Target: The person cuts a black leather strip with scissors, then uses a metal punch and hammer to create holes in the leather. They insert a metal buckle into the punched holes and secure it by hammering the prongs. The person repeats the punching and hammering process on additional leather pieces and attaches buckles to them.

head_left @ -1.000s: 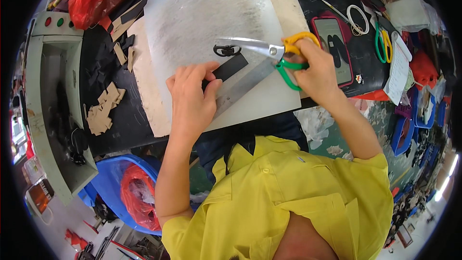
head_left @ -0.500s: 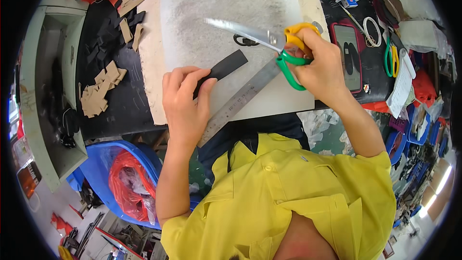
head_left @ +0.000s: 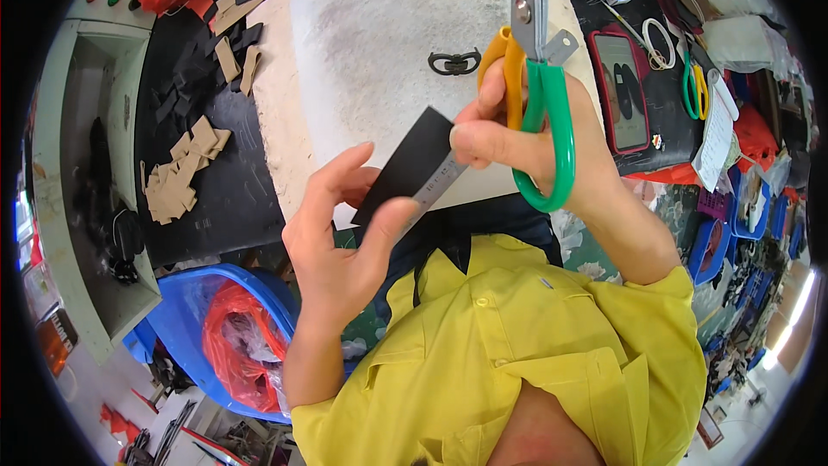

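Note:
A short black strip (head_left: 404, 164) is held up over the near edge of the work board, slanting up to the right. My left hand (head_left: 341, 233) has its thumb and fingers around the strip's lower end, the index finger raised off it. My right hand (head_left: 552, 138) grips the scissors (head_left: 548, 121) by their green and yellow handles, blades pointing away from me. Its thumb and fingertip also meet at the strip's upper right edge. A steel ruler (head_left: 442, 177) shows beneath the strip, partly hidden by it. Farther off lies a black buckle-like piece (head_left: 454, 63).
Tan pieces (head_left: 177, 177) and black pieces (head_left: 194, 69) lie on the dark table to the left. A phone in a red case (head_left: 619, 91) and a second pair of scissors (head_left: 694, 91) are on the right. A blue bin (head_left: 181, 293) stands below left.
The scissors have swung from pointing left to pointing away from me. My right hand has come to the strip, which is steeper and nearer the right hand, and more of the buckle-like piece shows.

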The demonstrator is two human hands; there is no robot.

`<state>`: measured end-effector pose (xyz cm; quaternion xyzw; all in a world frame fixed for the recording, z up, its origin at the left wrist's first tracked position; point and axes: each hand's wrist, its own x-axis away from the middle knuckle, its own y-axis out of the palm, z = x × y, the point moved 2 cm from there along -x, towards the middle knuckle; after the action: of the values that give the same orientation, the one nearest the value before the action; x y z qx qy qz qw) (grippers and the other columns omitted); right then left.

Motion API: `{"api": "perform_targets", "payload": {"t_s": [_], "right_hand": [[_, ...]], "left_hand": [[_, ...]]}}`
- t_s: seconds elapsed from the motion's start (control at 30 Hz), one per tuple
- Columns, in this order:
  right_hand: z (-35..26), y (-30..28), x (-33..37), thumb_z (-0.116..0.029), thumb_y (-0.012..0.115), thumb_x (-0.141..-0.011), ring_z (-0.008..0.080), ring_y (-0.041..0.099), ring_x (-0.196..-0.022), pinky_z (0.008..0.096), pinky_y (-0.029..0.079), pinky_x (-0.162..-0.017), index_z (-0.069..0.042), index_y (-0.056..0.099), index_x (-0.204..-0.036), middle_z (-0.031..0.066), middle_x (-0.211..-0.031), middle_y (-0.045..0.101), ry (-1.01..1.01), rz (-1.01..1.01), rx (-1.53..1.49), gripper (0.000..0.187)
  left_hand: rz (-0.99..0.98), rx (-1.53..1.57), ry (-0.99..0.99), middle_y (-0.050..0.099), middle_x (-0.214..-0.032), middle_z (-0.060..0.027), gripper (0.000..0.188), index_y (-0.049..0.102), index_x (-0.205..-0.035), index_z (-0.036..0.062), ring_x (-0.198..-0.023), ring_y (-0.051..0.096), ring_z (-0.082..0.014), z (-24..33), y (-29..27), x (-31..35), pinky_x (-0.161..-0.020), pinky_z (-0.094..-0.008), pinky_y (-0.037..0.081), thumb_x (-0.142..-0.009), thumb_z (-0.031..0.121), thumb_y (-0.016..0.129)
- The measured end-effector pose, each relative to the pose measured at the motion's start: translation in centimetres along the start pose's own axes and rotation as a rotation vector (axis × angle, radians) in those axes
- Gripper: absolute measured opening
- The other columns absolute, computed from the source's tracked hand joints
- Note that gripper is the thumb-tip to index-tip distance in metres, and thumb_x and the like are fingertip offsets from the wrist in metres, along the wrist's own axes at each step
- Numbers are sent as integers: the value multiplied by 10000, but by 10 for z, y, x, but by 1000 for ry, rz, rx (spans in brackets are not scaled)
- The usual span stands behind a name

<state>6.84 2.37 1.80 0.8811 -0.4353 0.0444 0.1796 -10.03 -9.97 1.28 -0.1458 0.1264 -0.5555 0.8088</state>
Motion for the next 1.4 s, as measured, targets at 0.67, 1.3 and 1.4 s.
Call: {"api": "perform_targets", "payload": {"t_s": [0.67, 1.3, 1.4], "right_hand": [[20, 31, 40, -127, 776, -802, 71, 592, -661, 252, 518, -591, -15, 599, -972, 30, -788, 640, 122, 37, 442, 270], [25, -55, 21, -102, 787, -700, 295, 661, -718, 353, 516, -628, -36, 645, -1008, 131, -817, 663, -612, 407, 1401, 346], [21, -32, 53, -110, 778, -753, 117, 597, -638, 320, 494, -610, -41, 633, -988, 77, -690, 605, -41, 390, 860, 285]], "left_hand": [[-148, 534, -508, 690, -814, -116, 103, 639, -962, -72, -611, 629, -118, -9, -42, 46, -558, -225, 513, -916, 17, 611], [-53, 340, -614, 684, -786, -106, 150, 667, -860, -73, -602, 645, -147, -56, -23, 91, -571, -261, 519, -897, 60, 608], [-215, 295, -583, 689, -762, -113, 125, 652, -802, -71, -586, 636, -136, -40, -29, 96, -553, -254, 509, -876, 15, 600]]}}
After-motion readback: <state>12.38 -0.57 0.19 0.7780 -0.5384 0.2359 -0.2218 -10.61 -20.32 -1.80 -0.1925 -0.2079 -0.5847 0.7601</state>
